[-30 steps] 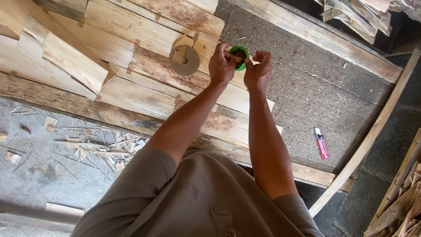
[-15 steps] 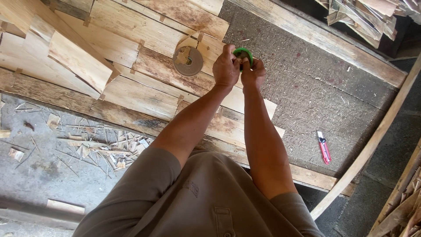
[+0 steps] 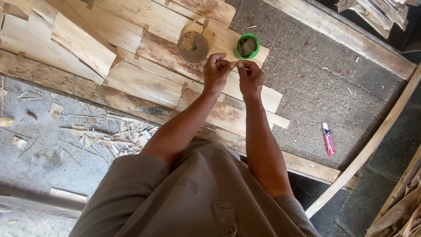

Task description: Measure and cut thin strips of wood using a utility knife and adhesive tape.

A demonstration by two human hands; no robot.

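While both hands are raised together over the worktop, the thing between them is too small to make out: left hand (image 3: 217, 70) and right hand (image 3: 250, 77) are each closed to a narrow pinch, fingertips nearly meeting, as if drawing out a fine strand or a bit of tape. Cannot tell what it is. Just beyond the fingertips a green roll (image 3: 248, 46) lies flat on a pale wooden slat (image 3: 228, 41), not in either hand; beside it to the left sits a round brown spool (image 3: 193, 47) with a scrap of wood on top. Judged from this, the work is at a preparing step: material is being pulled or picked at, nothing yet applied to the wood within view. The slats (image 3: 144, 83) below are laid overlapping in rows, several with small brown patches at the joints, so part of the panel looks already joined; how much remains cannot be read. A red utility knife (image 3: 328, 139) lies untouched on the grey board (image 3: 315, 87), well apart to the right. Wood splinters and offcuts (image 3: 101, 136) litter the floor at left. A long batten (image 3: 372, 140) leans along the right side.
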